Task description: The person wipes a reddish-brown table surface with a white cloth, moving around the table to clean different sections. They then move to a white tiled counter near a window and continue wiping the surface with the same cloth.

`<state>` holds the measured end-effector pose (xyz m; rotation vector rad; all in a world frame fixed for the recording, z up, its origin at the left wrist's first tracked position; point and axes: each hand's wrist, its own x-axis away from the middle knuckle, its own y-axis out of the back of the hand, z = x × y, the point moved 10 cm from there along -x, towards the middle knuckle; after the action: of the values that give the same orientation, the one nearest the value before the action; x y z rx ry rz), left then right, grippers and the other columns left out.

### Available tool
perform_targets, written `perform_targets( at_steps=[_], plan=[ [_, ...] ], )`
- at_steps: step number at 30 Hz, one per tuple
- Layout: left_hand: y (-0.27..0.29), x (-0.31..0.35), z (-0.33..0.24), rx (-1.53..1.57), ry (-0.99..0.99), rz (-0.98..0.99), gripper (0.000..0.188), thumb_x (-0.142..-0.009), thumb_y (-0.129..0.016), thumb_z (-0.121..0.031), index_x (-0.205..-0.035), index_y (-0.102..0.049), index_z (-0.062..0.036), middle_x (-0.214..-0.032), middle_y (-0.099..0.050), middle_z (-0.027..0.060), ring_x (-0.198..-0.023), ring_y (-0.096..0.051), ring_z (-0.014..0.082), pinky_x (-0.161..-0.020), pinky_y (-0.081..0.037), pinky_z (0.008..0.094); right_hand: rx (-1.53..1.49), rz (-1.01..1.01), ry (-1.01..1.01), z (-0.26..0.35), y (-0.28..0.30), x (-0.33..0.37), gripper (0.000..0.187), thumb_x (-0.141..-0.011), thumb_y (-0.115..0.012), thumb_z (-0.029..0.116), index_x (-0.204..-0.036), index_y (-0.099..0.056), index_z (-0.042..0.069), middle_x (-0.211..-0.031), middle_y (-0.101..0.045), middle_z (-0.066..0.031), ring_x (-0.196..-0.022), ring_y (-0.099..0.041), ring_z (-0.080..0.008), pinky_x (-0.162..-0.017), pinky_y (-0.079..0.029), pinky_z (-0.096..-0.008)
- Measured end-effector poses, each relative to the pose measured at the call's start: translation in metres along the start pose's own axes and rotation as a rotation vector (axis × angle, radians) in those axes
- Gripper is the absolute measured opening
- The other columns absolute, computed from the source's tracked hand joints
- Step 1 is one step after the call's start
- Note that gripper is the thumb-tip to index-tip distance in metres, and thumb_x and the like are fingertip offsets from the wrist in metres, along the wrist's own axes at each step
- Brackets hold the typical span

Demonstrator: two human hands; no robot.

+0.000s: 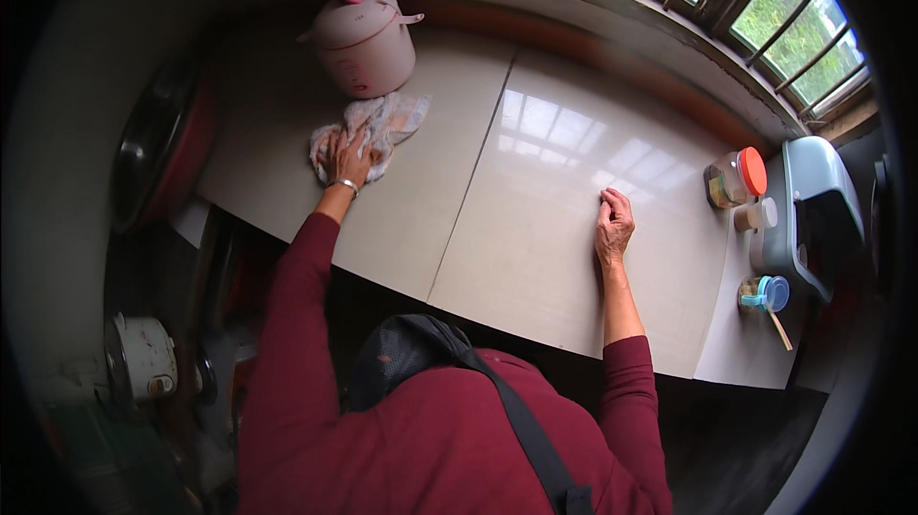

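Observation:
My left hand (350,156) presses down on a crumpled white cloth (390,125) with pinkish patches, its fingers partly sunk into the folds. The cloth lies on the pale tiled counter (411,212), just in front of a pink rice cooker (368,48) with its lid on. Farther right, my right hand (615,220) rests on the counter with its fingers curled together, and nothing shows in them.
At the counter's right end stand a red-lidded jar (732,180), a small white-capped jar (755,216), a blue-lidded jar (763,294) and a light blue container (808,209). A large dark round lid (153,147) leans at the left. Barred windows (803,27) rise behind.

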<state>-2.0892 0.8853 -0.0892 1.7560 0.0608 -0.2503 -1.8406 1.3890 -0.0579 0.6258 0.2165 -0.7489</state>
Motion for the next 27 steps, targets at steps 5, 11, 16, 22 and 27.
perform_targets(
  at_steps=[5, 11, 16, 22, 27],
  plan=[
    [-0.012, -0.048, -0.049, 0.025, 0.025, -0.028, 0.039, -0.086, -0.056, -0.03, -0.123, -0.058, -0.0199, -0.124, -0.049, 0.0195, -0.115, -0.044, 0.0383, -0.099, -0.034, 0.0498, 0.052, -0.012, -0.03, -0.002, 0.01, 0.001, 0.021, -0.084, -0.051, 0.001, -0.097, -0.066, 0.002, -0.108, -0.063, -0.0116, -0.096, -0.062, -0.0235, -0.082, -0.049, -0.0314],
    [-0.027, -0.101, -0.022, 0.044, 0.0, -0.028, 0.039, -0.086, -0.053, -0.034, -0.122, -0.059, -0.0182, -0.122, -0.051, 0.0216, -0.114, -0.045, 0.0403, -0.103, -0.029, 0.051, 0.021, 0.012, -0.04, 0.008, -0.006, -0.001, 0.022, -0.084, -0.049, 0.001, -0.098, -0.066, 0.001, -0.109, -0.062, -0.0124, -0.096, -0.062, -0.0243, -0.082, -0.049, -0.0313],
    [-0.036, -0.108, -0.067, 0.082, -0.034, 0.123, 0.042, -0.085, -0.051, -0.038, -0.122, -0.058, -0.0192, -0.118, -0.054, 0.0196, -0.113, -0.046, 0.0375, -0.103, -0.03, 0.0498, 0.053, 0.019, -0.018, 0.016, -0.005, -0.002, 0.021, -0.084, -0.05, 0.0, -0.097, -0.066, 0.001, -0.11, -0.062, -0.0124, -0.097, -0.061, -0.0241, -0.083, -0.049, -0.0312],
    [-0.013, 0.038, -0.217, 0.288, -0.654, 0.118, 0.044, -0.083, -0.055, -0.04, -0.123, -0.058, -0.0224, -0.146, -0.034, 0.0071, -0.135, -0.027, 0.0325, -0.097, -0.011, 0.0752, 0.07, 0.036, 0.012, 0.005, -0.003, -0.002, 0.02, -0.084, -0.051, 0.0, -0.097, -0.067, 0.001, -0.111, -0.062, -0.0124, -0.098, -0.061, -0.0238, -0.084, -0.049, -0.0314],
    [0.013, 0.11, -0.156, 0.252, -0.682, 0.24, 0.035, -0.08, -0.061, -0.031, -0.112, -0.066, -0.0172, -0.145, -0.036, 0.0074, -0.138, -0.026, 0.0302, -0.103, -0.008, 0.0691, 0.068, 0.044, 0.016, 0.01, -0.007, 0.0, 0.021, -0.084, -0.051, 0.0, -0.097, -0.067, 0.001, -0.111, -0.062, -0.012, -0.097, -0.061, -0.0234, -0.083, -0.049, -0.0311]
  ],
)
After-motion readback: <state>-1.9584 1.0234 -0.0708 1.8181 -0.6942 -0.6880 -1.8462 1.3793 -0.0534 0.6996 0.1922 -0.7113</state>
